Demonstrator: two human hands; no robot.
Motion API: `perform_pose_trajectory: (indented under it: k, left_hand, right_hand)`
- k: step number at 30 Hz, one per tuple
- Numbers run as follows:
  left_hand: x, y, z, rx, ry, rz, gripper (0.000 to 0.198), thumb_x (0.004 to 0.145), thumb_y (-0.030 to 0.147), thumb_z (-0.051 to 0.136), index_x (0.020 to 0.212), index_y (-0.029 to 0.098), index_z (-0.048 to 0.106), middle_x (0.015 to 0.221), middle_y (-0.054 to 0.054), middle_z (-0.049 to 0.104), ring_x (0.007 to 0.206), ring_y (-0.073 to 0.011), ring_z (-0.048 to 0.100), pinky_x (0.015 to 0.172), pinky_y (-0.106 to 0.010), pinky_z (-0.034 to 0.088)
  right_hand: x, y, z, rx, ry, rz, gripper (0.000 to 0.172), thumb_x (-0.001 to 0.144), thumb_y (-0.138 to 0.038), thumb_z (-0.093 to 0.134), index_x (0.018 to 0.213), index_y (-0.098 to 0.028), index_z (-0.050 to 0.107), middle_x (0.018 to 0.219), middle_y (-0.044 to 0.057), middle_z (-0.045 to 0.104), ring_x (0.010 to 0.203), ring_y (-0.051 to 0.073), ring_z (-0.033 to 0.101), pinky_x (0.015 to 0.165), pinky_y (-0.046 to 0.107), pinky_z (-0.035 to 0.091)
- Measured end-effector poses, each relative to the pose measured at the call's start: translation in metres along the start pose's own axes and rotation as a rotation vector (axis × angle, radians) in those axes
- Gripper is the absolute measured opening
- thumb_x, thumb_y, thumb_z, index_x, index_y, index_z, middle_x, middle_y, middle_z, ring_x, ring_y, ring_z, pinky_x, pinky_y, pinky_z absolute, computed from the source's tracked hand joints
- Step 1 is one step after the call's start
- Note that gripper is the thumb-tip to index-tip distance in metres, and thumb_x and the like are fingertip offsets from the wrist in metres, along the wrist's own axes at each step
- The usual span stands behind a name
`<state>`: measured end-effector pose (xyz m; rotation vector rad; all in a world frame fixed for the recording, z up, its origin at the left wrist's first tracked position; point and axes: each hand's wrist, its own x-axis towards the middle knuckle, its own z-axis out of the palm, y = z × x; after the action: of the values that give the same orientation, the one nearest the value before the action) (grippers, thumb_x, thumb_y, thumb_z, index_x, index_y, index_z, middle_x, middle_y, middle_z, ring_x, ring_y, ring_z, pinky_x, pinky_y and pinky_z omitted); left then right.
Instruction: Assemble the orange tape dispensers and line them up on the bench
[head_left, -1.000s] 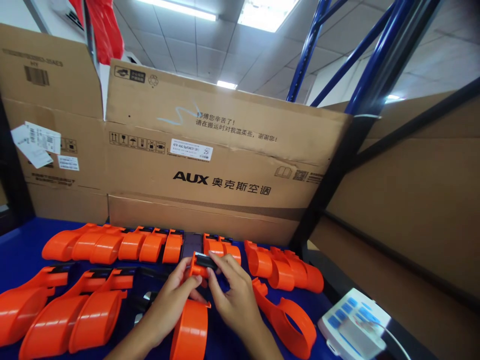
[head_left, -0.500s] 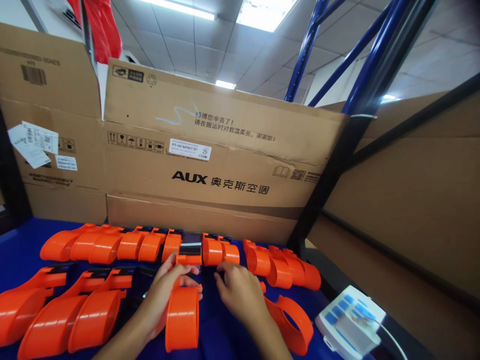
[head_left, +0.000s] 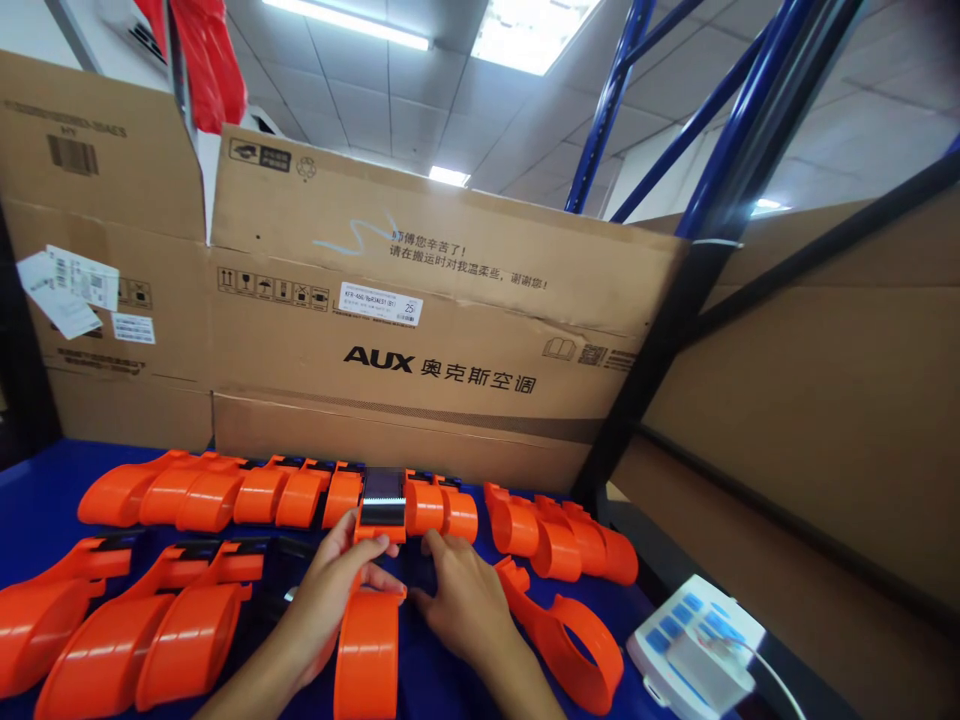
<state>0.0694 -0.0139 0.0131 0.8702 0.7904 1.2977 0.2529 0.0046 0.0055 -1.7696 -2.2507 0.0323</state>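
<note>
My left hand (head_left: 341,570) is closed around the middle of an orange tape dispenser (head_left: 367,655), whose round hoop hangs toward me. At its far end, a black plate with a pale serrated blade (head_left: 384,505) faces up. To the right of it, my right hand (head_left: 461,595) is loosely bent, thumb and forefinger apart, with nothing visible between them; its other fingers are partly hidden. Just beyond that hand stand two dispensers of the back row (head_left: 459,515). A loose orange dispenser frame (head_left: 592,650) lies to the right of my right forearm.
Several orange dispensers (head_left: 210,500) line the back of the blue table surface (head_left: 37,460), with more at front left (head_left: 187,640). A white device with blue buttons (head_left: 694,640) and a cable is at right. Cardboard panels (head_left: 450,420) and a dark rack post (head_left: 645,370) bound the space.
My left hand and the dispenser in it have shifted slightly down in view. My right hand's thumb and forefinger have spread apart, and the hand sits slightly lower and further left.
</note>
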Motion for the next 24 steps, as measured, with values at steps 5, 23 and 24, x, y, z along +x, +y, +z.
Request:
perform_pose_trajectory:
  k: [5, 23, 24]
  left_hand:
    - [0.001, -0.002, -0.001, 0.013, -0.023, 0.013, 0.023, 0.088, 0.033, 0.068, 0.106, 0.023, 0.059, 0.091, 0.001, 0.071, 0.063, -0.0159, 0.074, 0.066, -0.028, 0.056]
    - [0.007, -0.005, -0.004, 0.085, -0.044, 0.022, 0.031, 0.089, 0.039, 0.067, 0.113, 0.022, 0.060, 0.092, -0.001, 0.068, 0.062, -0.0173, 0.075, 0.065, -0.030, 0.057]
    - [0.007, -0.006, -0.004, 0.084, -0.042, 0.023, 0.030, 0.089, 0.040, 0.067, 0.113, 0.022, 0.060, 0.092, -0.001, 0.068, 0.061, -0.0170, 0.074, 0.065, -0.030, 0.057]
  right_hand:
    - [-0.004, -0.004, 0.000, 0.139, -0.011, -0.130, 0.020, 0.077, -0.010, 0.066, 0.091, -0.023, 0.062, 0.097, 0.005, 0.071, 0.087, 0.023, 0.067, 0.068, 0.028, 0.041]
    - [0.001, -0.010, -0.013, 0.812, 0.370, -0.170, 0.025, 0.102, -0.032, 0.048, 0.122, -0.025, 0.059, 0.119, 0.008, 0.067, 0.111, 0.024, 0.063, 0.099, 0.037, 0.048]
    - [0.000, -0.010, -0.014, 0.831, 0.358, -0.186, 0.028, 0.103, -0.032, 0.046, 0.127, -0.026, 0.059, 0.126, 0.008, 0.064, 0.119, 0.024, 0.060, 0.103, 0.038, 0.046]
